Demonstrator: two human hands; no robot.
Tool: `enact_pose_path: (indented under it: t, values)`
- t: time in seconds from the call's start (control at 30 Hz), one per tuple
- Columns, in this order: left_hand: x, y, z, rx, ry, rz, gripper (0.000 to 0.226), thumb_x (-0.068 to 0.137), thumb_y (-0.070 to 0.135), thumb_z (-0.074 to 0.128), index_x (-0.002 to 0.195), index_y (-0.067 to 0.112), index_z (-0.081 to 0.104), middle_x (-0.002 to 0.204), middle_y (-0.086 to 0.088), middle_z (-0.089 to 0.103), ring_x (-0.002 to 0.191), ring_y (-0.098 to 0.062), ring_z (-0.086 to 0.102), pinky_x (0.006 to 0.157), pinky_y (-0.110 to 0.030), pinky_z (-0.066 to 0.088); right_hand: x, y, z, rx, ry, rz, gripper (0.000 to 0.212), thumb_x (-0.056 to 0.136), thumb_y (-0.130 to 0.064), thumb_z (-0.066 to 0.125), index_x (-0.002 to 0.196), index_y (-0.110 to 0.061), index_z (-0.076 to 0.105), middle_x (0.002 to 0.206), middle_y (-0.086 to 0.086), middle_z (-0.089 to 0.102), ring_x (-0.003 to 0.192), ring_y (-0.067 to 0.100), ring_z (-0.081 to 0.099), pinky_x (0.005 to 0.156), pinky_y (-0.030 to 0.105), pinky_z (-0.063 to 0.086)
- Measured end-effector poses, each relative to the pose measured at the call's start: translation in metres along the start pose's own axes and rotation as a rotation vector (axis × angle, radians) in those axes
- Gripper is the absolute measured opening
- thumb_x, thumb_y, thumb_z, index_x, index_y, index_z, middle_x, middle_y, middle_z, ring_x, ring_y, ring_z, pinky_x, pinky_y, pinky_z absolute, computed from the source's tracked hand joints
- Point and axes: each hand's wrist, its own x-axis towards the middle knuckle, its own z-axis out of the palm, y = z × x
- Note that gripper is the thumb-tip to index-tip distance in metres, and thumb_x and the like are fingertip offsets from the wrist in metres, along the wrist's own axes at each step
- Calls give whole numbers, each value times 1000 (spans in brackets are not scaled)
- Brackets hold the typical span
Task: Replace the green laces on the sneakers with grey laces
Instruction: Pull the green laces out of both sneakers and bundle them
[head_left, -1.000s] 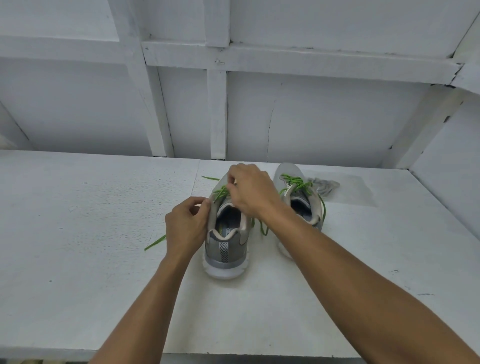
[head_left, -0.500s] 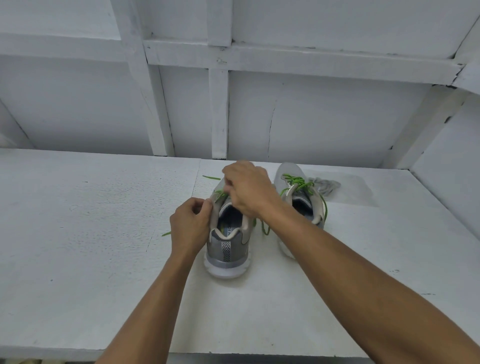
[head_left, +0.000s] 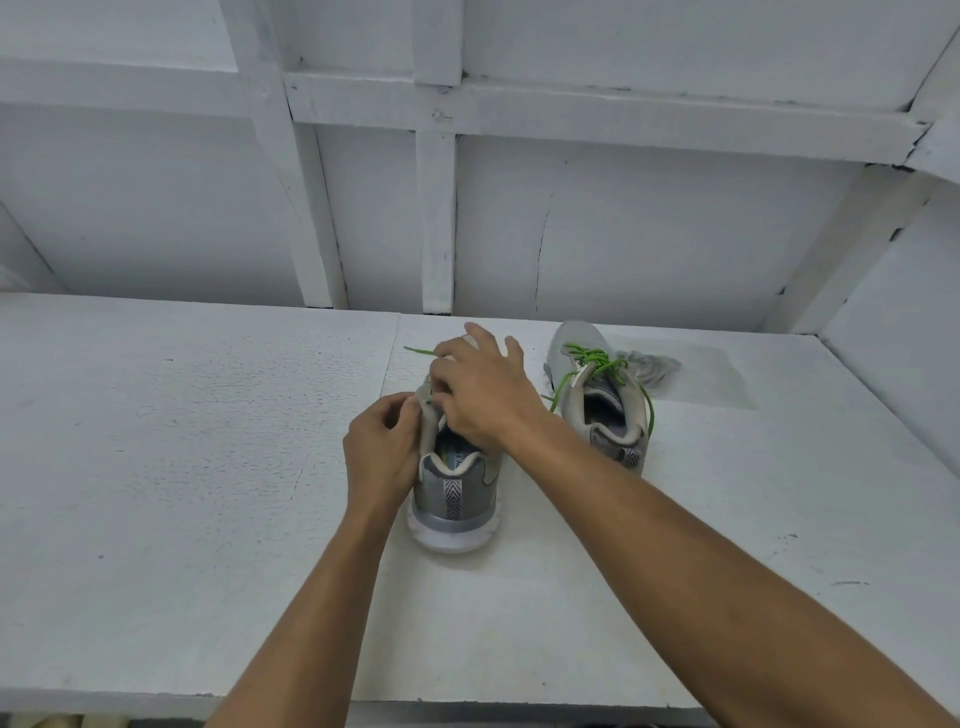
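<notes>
White worktop (head_left: 182, 467): the sneaker (head_left: 457, 499) collar is pinched by the left hand (head_left: 382, 452), its green lace (head_left: 418, 352) pinched by the right hand (head_left: 483, 397), remaining fingers extended.

Open table (head_left: 156, 467) leftward; sneaker (head_left: 576, 358), perhaps grey laces (head_left: 652, 364), rightward.

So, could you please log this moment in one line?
left hand: grips near sneaker | right hand: pinches green lace | far sneaker: green-laced

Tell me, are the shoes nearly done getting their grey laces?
Not yet, nothing looks finished. The left hand and right hand are picking the green lace out of the near sneaker. The far sneaker is fully laced in green, and the grey laces lie unused beside it.
</notes>
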Motion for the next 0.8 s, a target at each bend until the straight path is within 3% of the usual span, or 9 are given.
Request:
enact_pose_path:
  t: [0.07,0.13,0.17,0.23,0.3,0.37,0.5,0.63,0.8]
  values:
    - [1,-1,0,-8,4,-6,12,93,33,57,87,32,67,83,18,68,84,0,63,80,-29,51,4,6,-5,-38,125,-2,18,93,-16,48,108,-16,58,132,-1,52,141,25,26,112,49,21]
    - [2,-3,1,-17,12,-10,12,93,34,57,88,31,68,86,17,69,85,-1,63,83,-32,52,7,18,-15,-7,273,42,12,93,-12,49,101,-11,57,113,4,58,116,26,45,90,33,33]
    - [2,-4,1,-19,16,-11,13,93,33,57,90,30,68,87,16,69,86,-2,63,84,-34,53,7,23,-17,32,305,78,10,94,-11,50,100,-9,57,108,5,58,106,26,48,80,30,32]
    - [2,-5,2,-24,23,-14,13,93,32,56,90,28,69,88,14,70,86,-4,64,85,-36,53,6,25,-19,103,288,95,20,91,-7,50,110,-9,56,112,6,57,106,26,48,77,31,36]
    - [2,-4,3,-35,21,-15,13,93,30,56,90,28,69,87,14,70,86,-4,64,85,-35,53,3,15,-14,163,192,9,39,87,-8,52,126,-13,53,125,6,55,120,26,43,96,36,40]
    - [0,-3,2,-40,10,-7,13,94,28,55,90,28,67,87,15,69,85,-2,63,84,-32,53,1,2,-5,84,126,-120,37,88,-15,52,125,-15,57,124,4,57,123,25,41,104,39,35]
    - [0,-3,1,-44,5,-3,15,94,27,54,88,31,66,86,16,68,86,-3,64,82,-31,52,3,-2,3,-87,163,-157,22,93,-22,48,113,-19,58,112,0,59,113,23,41,96,37,33]
    - [1,-5,2,-37,12,-12,15,94,28,54,91,27,68,88,13,70,87,-7,65,83,-33,53,6,3,-2,-133,152,-199,21,91,-14,49,108,-18,61,106,1,59,107,24,42,81,32,25]
    - [1,-4,2,-40,26,-21,16,93,31,55,91,26,70,87,13,70,85,-4,64,79,-29,52,11,29,-18,46,288,-56,22,81,6,47,94,-10,52,90,6,46,79,26,43,60,32,29]
